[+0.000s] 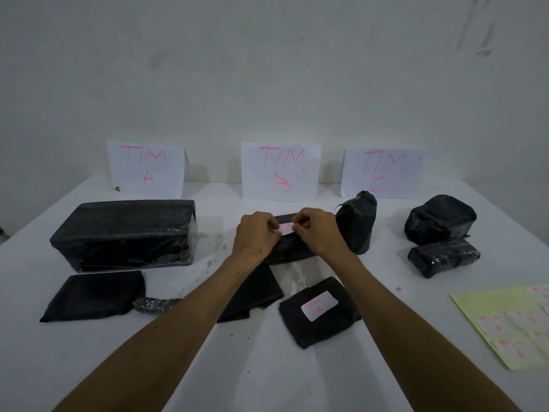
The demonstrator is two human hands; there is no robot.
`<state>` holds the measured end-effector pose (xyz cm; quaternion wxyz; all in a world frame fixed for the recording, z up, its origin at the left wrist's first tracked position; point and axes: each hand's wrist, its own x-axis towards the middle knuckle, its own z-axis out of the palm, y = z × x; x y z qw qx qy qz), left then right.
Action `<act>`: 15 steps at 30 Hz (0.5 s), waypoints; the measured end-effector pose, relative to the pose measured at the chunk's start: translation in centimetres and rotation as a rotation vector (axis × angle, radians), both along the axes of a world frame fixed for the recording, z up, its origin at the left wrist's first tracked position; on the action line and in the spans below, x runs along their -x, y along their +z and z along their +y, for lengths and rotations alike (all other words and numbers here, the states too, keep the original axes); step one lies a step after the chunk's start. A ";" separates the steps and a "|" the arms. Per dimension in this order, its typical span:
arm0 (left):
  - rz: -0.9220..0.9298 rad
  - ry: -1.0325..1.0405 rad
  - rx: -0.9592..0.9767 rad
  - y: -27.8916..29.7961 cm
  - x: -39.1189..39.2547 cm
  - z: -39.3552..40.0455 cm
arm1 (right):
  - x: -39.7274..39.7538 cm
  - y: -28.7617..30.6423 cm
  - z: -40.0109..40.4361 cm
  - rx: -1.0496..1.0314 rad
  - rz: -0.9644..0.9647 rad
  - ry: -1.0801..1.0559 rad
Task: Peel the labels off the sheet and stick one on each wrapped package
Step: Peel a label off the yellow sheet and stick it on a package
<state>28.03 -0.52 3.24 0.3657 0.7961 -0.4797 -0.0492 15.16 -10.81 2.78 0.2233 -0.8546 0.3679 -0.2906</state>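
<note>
here both hands, left hand (258, 235) and right hand (319, 231), pinch a white pink-lettered label (285, 228).

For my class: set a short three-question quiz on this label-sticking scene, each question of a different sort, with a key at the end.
1. True or false: the flat package nearest the person already bears a label.
2. Multiple choice: the label sheet lies (a) at the table's left edge, (b) at its right edge, (c) against the wall.
3. Fill in: both the left hand and the right hand pinch a white ____ over the middle package.

Key: 1 true, its label reads TIM A. 2 b. 3 label.
</note>
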 end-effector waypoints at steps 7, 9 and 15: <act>-0.043 0.009 -0.011 0.0 0.3 0.0 | -0.4 0.0 0.1 0.036 0.080 0.004; -0.065 0.012 -0.020 0.0 0.4 0.0 | -0.6 0.1 0.2 0.053 0.113 0.004; -0.186 -0.023 -0.065 0.0 0.3 0.3 | -0.8 -0.1 0.6 0.124 0.199 0.014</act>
